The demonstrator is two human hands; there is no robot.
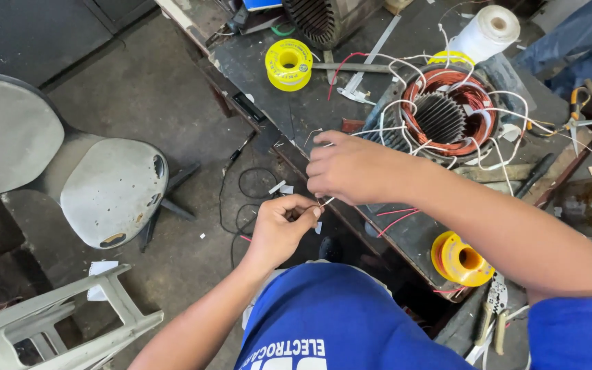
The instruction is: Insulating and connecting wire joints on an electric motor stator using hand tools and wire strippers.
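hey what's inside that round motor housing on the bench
Inside the motor housing sit copper-coloured windings ringing a dark slotted core, with white sleeved wires looping out. The right hand covers its near-left edge; the bottom is hidden.

Head view. Landmark: motor stator with copper windings and white-sleeved leads, lying on a dark workbench. Left of the stator, the right hand and, below it, the left hand pinch one thin lead wire between their fingertips, off the bench edge. A yellow tape roll lies far left of the stator; a white twine spool just above it; a yellow spool below it. A grey chair stands well left, on the floor.
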